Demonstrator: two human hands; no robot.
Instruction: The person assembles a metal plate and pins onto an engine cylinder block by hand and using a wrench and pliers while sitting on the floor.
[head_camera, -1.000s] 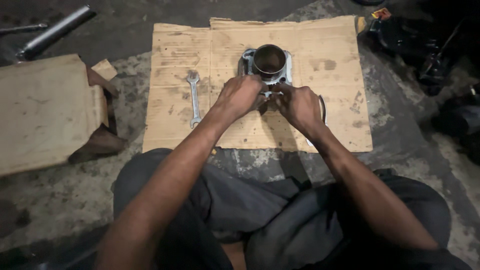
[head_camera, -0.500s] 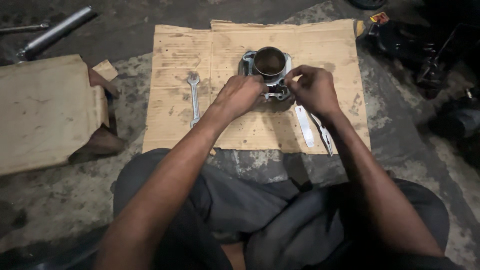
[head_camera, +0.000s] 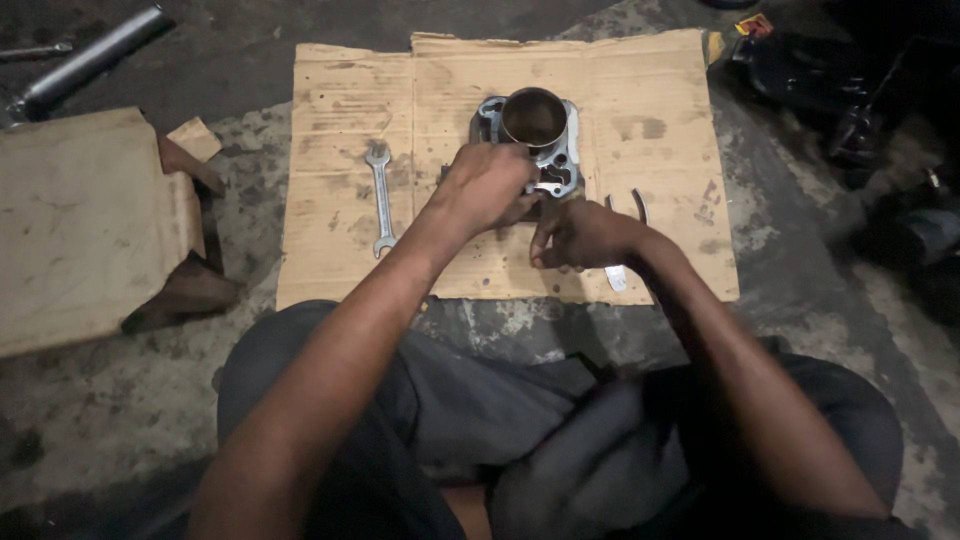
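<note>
Resting on the engine cylinder (head_camera: 535, 140) at the cardboard sheet's (head_camera: 340, 270) middle, the left hand (head_camera: 487, 185) curls over its near side — grip unclear — while the right hand (head_camera: 580, 235) hovers beside it, fingers curled, wrench (head_camera: 379, 197) lying untouched.

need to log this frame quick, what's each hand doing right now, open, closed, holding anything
Left hand: curled closed on the near side of the metal cylinder block.
Right hand: fingers curled, hovering over the cardboard; whether it holds anything cannot be told.
</note>
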